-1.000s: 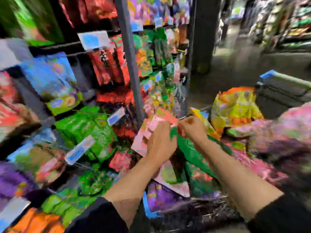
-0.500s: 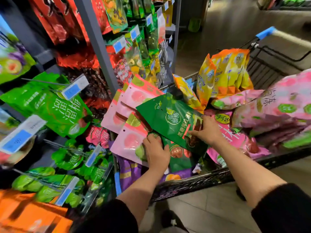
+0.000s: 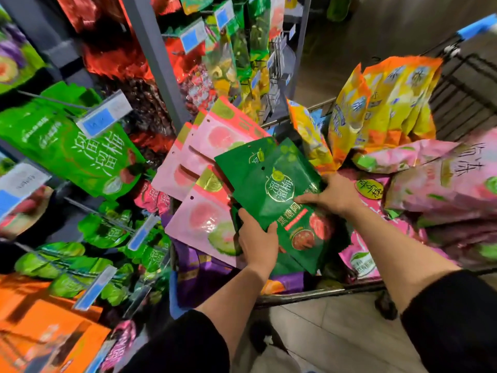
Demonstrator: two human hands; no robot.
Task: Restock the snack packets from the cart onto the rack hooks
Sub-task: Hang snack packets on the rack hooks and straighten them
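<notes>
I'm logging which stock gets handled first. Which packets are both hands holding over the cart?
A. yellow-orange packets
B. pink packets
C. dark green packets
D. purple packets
C: the left hand grips the lower edge and the right hand the right side of the dark green packets, while the pink packets lie untouched beside them.

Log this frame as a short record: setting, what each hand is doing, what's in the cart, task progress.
setting: shop aisle, cart beside rack of hanging snacks
left hand: grips lower left edge of dark green packets
right hand: grips their right side
cart contents: pink packets, yellow-orange packets, purple packets
progress: green packets held over cart, not yet on a hook
</notes>
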